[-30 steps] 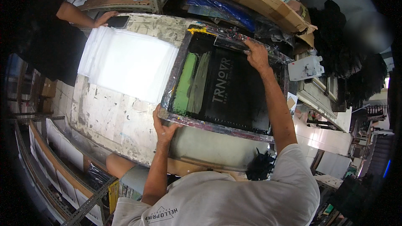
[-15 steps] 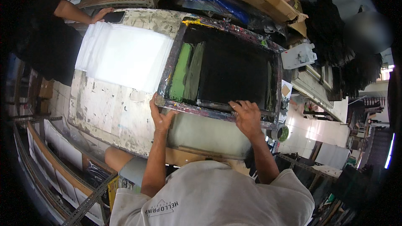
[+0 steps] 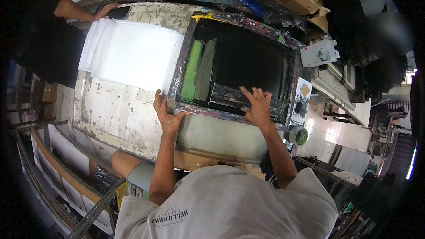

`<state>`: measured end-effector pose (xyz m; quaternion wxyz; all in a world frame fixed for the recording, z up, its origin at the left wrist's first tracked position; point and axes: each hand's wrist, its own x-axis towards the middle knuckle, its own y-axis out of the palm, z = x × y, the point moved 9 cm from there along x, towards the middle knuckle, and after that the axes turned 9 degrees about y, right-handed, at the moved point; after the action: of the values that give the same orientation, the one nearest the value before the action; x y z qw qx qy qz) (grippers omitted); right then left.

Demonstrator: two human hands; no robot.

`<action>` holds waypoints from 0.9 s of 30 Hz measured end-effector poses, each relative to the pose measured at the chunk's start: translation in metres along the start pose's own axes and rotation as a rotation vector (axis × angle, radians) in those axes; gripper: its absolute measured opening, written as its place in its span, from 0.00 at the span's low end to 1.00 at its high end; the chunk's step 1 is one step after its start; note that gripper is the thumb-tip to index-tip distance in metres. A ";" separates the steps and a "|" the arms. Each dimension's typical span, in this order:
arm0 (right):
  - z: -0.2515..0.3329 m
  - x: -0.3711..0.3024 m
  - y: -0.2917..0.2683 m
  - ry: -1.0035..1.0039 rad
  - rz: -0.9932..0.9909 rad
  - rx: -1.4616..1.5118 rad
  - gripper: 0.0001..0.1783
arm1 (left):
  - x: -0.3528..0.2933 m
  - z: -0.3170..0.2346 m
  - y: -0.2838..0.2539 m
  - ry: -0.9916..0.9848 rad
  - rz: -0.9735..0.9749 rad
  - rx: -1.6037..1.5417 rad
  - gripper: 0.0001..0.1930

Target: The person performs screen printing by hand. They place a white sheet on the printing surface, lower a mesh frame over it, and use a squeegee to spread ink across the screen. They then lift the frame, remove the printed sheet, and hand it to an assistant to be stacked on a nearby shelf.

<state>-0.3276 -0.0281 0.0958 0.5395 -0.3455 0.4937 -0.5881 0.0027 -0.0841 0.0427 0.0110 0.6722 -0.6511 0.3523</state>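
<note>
A screen-printing frame point(image 3: 181, 62) with a dark, ink-stained mesh lies on the worktable. Green and grey strips show on its mesh's left side. Inside its near edge, a dark squeegee point(image 3: 228, 94) lies lengthwise across the mesh. My right hand point(image 3: 259, 108) is closed over the squeegee's right part, fingers bent across its top; the thumb is partly hidden. At the frame's near left corner is my left hand point(image 3: 169, 118), fingers spread up beside the left rail and thumb along the near rail. A stack of white sheets point(image 3: 137, 55) lies left of the frame.
Another person's hand point(image 3: 105, 11) rests by a dark phone point(image 3: 119, 13) at the table's point(image 3: 119, 106) far left. A white jug point(image 3: 318, 53) and a cup with green contents point(image 3: 299, 136) stand right of the frame. Metal racks point(image 3: 79, 168) hold boards at lower left.
The squeegee has tipped, so more of its broad side shows. My right hand has moved slightly away from me with it. My left hand's fingers have risen and spread at the corner.
</note>
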 end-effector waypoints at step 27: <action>-0.061 0.194 -0.060 -0.125 -0.393 -0.008 0.27 | -0.027 0.031 0.009 -0.214 0.001 -0.218 0.50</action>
<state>-0.4370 -0.2089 0.1120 0.4426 -0.4729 0.3847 -0.6577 0.0120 -0.0766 0.0021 0.0145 0.7004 -0.6832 0.2059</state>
